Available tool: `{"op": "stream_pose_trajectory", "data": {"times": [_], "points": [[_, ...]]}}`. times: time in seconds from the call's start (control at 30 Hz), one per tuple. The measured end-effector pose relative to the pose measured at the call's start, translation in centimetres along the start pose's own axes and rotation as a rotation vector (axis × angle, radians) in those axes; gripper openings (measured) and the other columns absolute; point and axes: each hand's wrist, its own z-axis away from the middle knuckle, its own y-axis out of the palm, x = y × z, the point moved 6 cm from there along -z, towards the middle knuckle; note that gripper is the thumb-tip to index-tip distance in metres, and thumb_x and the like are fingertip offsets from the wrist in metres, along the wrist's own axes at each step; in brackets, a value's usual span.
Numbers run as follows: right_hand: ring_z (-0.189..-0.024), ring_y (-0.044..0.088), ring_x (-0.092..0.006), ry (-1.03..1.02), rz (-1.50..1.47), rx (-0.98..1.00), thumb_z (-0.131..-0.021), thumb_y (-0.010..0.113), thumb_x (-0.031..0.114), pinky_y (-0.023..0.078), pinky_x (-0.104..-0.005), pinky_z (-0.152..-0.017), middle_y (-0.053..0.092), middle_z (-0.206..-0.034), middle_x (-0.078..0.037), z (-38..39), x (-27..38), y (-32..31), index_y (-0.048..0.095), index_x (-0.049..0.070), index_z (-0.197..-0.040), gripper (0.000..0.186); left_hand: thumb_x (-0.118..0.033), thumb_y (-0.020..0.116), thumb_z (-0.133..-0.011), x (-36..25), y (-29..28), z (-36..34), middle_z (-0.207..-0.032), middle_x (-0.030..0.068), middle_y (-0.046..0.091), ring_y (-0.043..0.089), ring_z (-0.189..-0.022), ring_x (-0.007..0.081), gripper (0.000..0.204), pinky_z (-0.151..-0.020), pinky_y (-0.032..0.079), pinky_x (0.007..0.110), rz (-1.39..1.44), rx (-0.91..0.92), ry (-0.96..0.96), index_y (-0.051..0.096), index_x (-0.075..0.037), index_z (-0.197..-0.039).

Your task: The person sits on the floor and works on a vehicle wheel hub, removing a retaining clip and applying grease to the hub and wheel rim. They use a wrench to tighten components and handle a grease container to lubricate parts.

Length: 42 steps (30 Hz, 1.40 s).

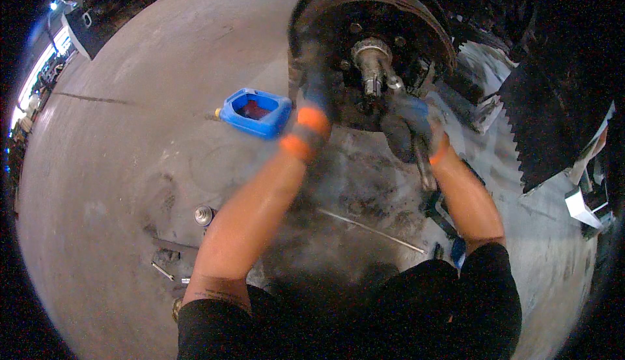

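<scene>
A large round rusty brake assembly (433, 15) fills the top middle, with a bright metal spindle (371, 66) jutting from its centre. My right hand (411, 114), in a grey glove with an orange cuff, is closed round a long metal wrench (424, 168). The wrench's upper end lies right beside the spindle; whether it touches is unclear. My left hand (316, 90), gloved the same way, is at the assembly's lower left edge. Motion smears its fingers, and I cannot make out anything in it.
A blue cut-open jug (277, 122) with dark red fluid stands on the floor, left of my left hand. A thin metal rod (374, 231) lies between my arms. Beside my left forearm are a spray can (203, 215) and a small wrench (163, 271). Dark jagged-edged panels (540, 125) stand at right.
</scene>
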Motion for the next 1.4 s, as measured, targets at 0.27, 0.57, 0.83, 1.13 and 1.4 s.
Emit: {"op": "stream_pose_trajectory", "data": {"times": [0.27,0.57,0.83,1.13,1.4], "points": [[-0.062,0.053,-0.0219,0.02,-0.545,0.379,-0.086,0.05,0.042,0.043,-0.037,-0.058,0.052,-0.064,-0.002,9.1,-1.2,7.0,0.054,0.015,-0.078,0.028,-0.041,0.044,-0.096,0.1,-1.0,-1.7,-0.107,0.0048,0.059,0.054,-0.093,0.0205,0.042,-0.08,0.046,0.032,0.032,0.06,0.097,0.057,-0.011,-0.121],[-0.086,0.063,-0.0277,-0.47,0.449,0.123,-0.076,0.067,0.024,0.053,-0.0395,-0.073,0.064,-0.099,-0.012,1.0,1.1,7.7,0.064,0.012,-0.097,0.024,-0.018,0.033,-0.102,-1.0,-0.2,0.6,-0.13,0.0104,0.056,0.055,-0.113,0.0258,0.04,-0.095,0.046,0.034,-0.082,0.042,0.007,0.042,-0.006,-0.139],[-0.077,0.065,-0.0237,-0.406,0.279,-0.064,-0.074,0.066,0.014,0.051,-0.0366,-0.068,0.066,-0.089,-0.006,6.9,4.4,1.2,0.063,0.012,-0.091,0.017,-0.037,0.038,-0.101,-1.0,-2.3,-0.6,-0.117,0.007,0.062,0.058,-0.1,0.0227,0.045,-0.086,0.049,0.035,-0.331,0.054,0.173,0.051,-0.008,-0.133],[-0.083,0.066,-0.0292,-0.437,0.156,-0.161,-0.073,0.07,0.012,0.053,-0.0319,-0.075,0.067,-0.092,-0.012,-3.1,3.6,1.0,0.067,0.007,-0.092,0.021,-0.031,0.036,-0.103,3.5,-6.1,-5.7,-0.129,0.0078,0.057,0.057,-0.11,0.0246,0.043,-0.095,0.047,0.035,-0.009,0.155,0.313,0.046,-0.008,-0.137],[-0.07,0.06,-0.0229,-0.468,0.098,-0.051,-0.078,0.064,0.021,0.048,-0.033,-0.06,0.062,-0.084,-0.006,0.6,0.8,-0.9,0.06,0.008,-0.095,0.022,-0.03,0.032,-0.104,0.6,-2.2,-1.6,-0.125,0.0101,0.058,0.057,-0.109,0.0244,0.043,-0.094,0.047,0.034,-0.253,0.102,0.116,0.046,-0.006,-0.137]]}}
